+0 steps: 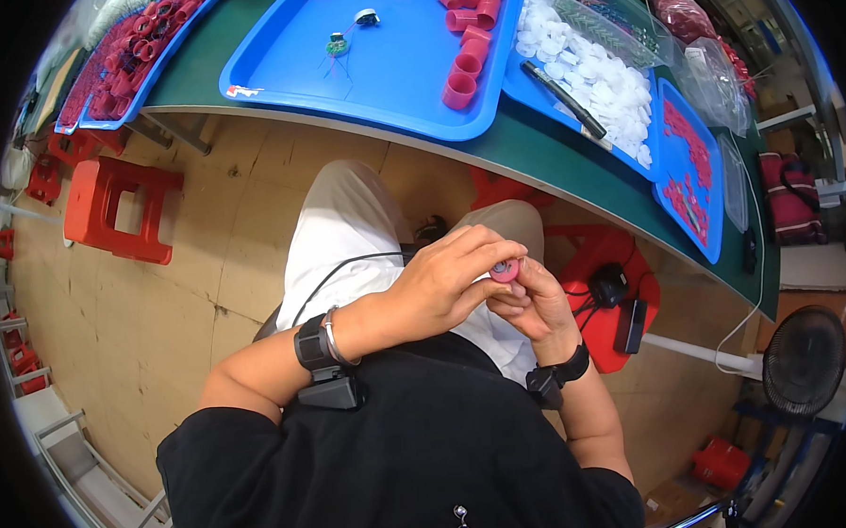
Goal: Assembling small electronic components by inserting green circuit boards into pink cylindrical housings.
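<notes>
Above my lap, my left hand (456,270) and my right hand (536,297) meet around one small pink-red plastic cylinder (505,272). Its round end faces up, with something greyish inside that is too small to make out. The thumb and fingers of my left hand grip it from the left, while my right fingertips pinch it from the right. On the blue tray (378,101) ahead lie a small green circuit board with thin wires (337,46) and a round black-and-white part (366,18). Several pink-red cylinders (460,91) line that tray's right side.
White plastic pieces (589,68) fill another blue tray, with a black pen (563,99) lying across it. Small red parts (688,172) sit in a tray further right. Red stools (123,209) stand on the floor at left. A black fan (803,361) is at right.
</notes>
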Tool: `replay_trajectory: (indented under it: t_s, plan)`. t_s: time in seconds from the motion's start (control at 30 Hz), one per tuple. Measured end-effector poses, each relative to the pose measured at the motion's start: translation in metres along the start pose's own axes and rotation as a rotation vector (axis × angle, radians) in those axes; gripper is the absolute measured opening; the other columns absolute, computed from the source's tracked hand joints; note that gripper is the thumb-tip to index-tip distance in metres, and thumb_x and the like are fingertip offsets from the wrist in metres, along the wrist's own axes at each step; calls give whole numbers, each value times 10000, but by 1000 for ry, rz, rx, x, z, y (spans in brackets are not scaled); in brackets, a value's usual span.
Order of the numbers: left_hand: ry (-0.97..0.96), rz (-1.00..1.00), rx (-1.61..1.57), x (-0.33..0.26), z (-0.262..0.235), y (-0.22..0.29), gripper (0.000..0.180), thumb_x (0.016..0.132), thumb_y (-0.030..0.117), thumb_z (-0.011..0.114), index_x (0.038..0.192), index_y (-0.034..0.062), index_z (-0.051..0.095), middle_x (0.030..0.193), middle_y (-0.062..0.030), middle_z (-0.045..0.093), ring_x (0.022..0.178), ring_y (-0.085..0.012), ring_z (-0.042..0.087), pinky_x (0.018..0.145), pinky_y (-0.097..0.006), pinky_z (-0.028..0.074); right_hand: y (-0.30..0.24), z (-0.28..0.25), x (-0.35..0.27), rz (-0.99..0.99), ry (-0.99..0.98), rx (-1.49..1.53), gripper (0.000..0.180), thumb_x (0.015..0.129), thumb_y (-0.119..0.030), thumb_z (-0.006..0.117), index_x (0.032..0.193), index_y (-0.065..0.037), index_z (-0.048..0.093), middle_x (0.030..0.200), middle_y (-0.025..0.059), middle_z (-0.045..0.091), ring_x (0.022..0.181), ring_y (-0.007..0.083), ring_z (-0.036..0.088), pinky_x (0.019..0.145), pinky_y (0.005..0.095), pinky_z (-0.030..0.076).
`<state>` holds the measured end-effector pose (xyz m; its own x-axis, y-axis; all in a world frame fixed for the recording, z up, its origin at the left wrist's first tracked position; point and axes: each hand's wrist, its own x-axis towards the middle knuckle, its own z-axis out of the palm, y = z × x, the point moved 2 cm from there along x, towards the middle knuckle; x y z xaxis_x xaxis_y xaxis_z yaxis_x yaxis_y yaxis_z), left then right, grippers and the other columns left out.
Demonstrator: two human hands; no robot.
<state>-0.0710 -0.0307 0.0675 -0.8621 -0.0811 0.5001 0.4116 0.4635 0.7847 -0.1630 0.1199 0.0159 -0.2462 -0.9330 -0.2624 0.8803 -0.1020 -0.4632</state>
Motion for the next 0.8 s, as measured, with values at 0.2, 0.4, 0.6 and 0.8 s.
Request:
replay_trajectory:
  t_s: [0.2, 0.4, 0.6, 0.8]
  plan:
    - [-4, 51, 0, -2, 4, 1, 409, 752, -23, 665, 1148, 33, 581, 1011, -119, 593, 897, -294, 593, 753, -364, 497, 9, 4, -6, -12, -125, 236, 183, 981, -200, 482, 1037, -38, 546, 493, -56, 325, 429, 46, 260, 436, 211, 227]
    - [74, 65, -24, 6, 1, 10, 400, 767, -27, 664, 1154, 39, 585, 1004, -121, 583, 893, -303, 603, 735, -359, 507, 1, 14, -2, 28, -183, 244, 201, 999, -220, 454, 1026, -42, 545, 492, -58, 336, 416, 46, 255, 419, 213, 221]
    - [114, -297, -414, 4, -8, 0, 403, 803, -39, 697, 1187, 6, 582, 1137, -74, 482, 1059, -153, 530, 898, -276, 469, -55, 63, -15, -242, 376, -746, 208, 948, -198, 591, 1065, -36, 644, 665, -45, 504, 551, 15, 410, 493, 183, 332]
    - [53, -480, -600, -8, -4, -11, 396, 806, -59, 685, 1184, 11, 593, 1137, -54, 464, 1047, -135, 525, 901, -272, 474, -180, 35, -62, -931, 970, -1589, 201, 909, -137, 628, 1042, 7, 672, 870, 31, 653, 739, 90, 584, 692, 223, 461]
